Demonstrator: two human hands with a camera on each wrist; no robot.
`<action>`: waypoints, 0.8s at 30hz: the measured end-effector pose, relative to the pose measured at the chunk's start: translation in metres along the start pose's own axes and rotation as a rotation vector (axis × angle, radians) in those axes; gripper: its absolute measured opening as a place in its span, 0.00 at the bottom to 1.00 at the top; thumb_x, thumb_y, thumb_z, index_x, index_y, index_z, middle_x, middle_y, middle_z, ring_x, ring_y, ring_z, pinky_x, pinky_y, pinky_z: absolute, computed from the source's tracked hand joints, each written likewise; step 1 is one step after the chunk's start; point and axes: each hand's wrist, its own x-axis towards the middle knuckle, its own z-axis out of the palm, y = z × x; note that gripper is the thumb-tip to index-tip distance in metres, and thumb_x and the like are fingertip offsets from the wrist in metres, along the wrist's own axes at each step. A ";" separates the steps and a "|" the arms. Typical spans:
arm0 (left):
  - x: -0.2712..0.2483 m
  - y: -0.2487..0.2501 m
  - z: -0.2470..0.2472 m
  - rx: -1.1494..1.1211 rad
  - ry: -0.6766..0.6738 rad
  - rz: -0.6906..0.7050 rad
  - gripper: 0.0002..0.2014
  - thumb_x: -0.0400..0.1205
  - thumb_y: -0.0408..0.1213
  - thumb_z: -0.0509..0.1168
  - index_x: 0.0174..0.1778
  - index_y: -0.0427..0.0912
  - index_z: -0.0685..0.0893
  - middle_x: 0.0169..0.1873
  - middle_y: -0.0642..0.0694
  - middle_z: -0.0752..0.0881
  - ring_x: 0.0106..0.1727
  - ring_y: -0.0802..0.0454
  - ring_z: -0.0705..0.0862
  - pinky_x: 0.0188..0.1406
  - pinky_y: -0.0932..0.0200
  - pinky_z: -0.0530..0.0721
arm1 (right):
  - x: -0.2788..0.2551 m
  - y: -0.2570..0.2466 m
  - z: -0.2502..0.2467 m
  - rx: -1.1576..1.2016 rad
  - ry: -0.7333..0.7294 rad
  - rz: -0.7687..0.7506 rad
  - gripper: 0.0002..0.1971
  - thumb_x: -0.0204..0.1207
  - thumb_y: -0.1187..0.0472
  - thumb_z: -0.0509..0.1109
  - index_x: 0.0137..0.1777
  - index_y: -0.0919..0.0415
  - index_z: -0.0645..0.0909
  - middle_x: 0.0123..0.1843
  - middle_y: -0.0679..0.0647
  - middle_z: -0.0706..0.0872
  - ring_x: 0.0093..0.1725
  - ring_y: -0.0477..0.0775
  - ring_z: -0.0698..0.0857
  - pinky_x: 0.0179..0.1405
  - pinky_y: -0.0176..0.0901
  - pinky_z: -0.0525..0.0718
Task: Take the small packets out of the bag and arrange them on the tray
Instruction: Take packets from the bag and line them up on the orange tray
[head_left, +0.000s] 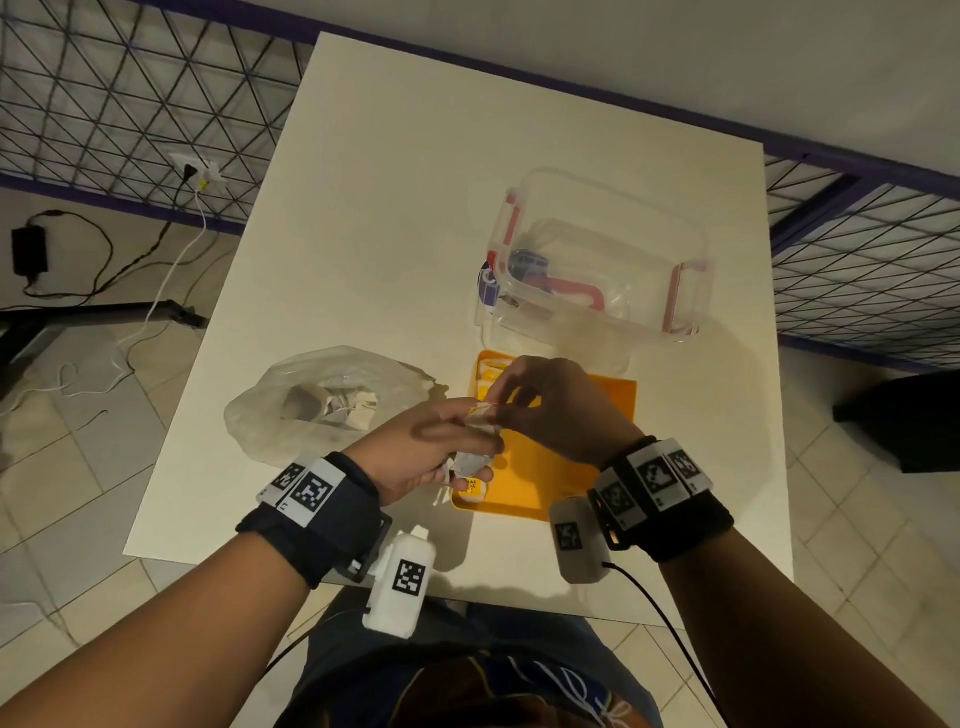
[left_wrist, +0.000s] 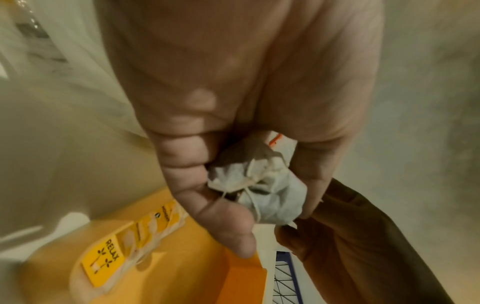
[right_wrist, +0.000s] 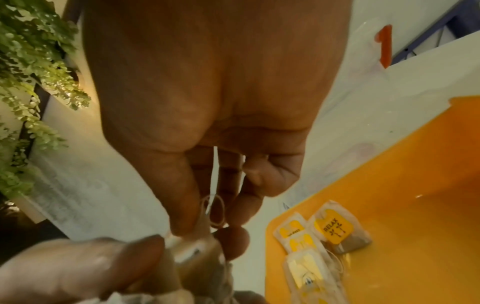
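My left hand (head_left: 462, 457) hovers over the near left part of the orange tray (head_left: 571, 467) and grips a bunch of small tea-bag packets (left_wrist: 259, 185) with tangled strings. My right hand (head_left: 498, 402) meets it from the right, and its thumb and fingers (right_wrist: 182, 216) pinch one packet (right_wrist: 197, 246) and its string at the top of the bunch. Several packets with yellow tags (right_wrist: 335, 228) lie along the tray's left side; one reads RELAX (left_wrist: 103, 261). The clear plastic bag (head_left: 322, 400) lies to the left of the tray with more packets inside.
A clear plastic container (head_left: 597, 254) with red clips stands behind the tray, a blue and white item inside it. The white table (head_left: 395, 182) has bare surface at the back and left. Cables lie on the tiled floor at the left.
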 end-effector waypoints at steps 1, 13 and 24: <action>-0.001 -0.001 -0.001 -0.016 0.004 0.003 0.12 0.83 0.31 0.68 0.62 0.38 0.84 0.51 0.36 0.88 0.45 0.47 0.87 0.52 0.46 0.80 | -0.001 0.000 0.000 0.028 0.008 0.004 0.02 0.76 0.56 0.77 0.43 0.53 0.88 0.40 0.40 0.87 0.40 0.41 0.86 0.39 0.28 0.80; 0.001 -0.007 -0.007 -0.251 0.162 0.066 0.05 0.83 0.41 0.68 0.48 0.47 0.88 0.40 0.46 0.85 0.39 0.50 0.86 0.30 0.62 0.78 | -0.008 -0.006 -0.005 0.278 0.025 -0.010 0.13 0.79 0.71 0.69 0.58 0.56 0.84 0.41 0.56 0.86 0.33 0.49 0.90 0.28 0.32 0.80; 0.000 -0.008 -0.012 -0.281 0.081 0.028 0.08 0.79 0.39 0.68 0.52 0.43 0.86 0.44 0.41 0.88 0.38 0.48 0.84 0.27 0.63 0.79 | -0.008 0.000 -0.011 0.107 0.005 -0.266 0.06 0.75 0.67 0.77 0.46 0.55 0.87 0.51 0.52 0.87 0.47 0.50 0.86 0.41 0.24 0.76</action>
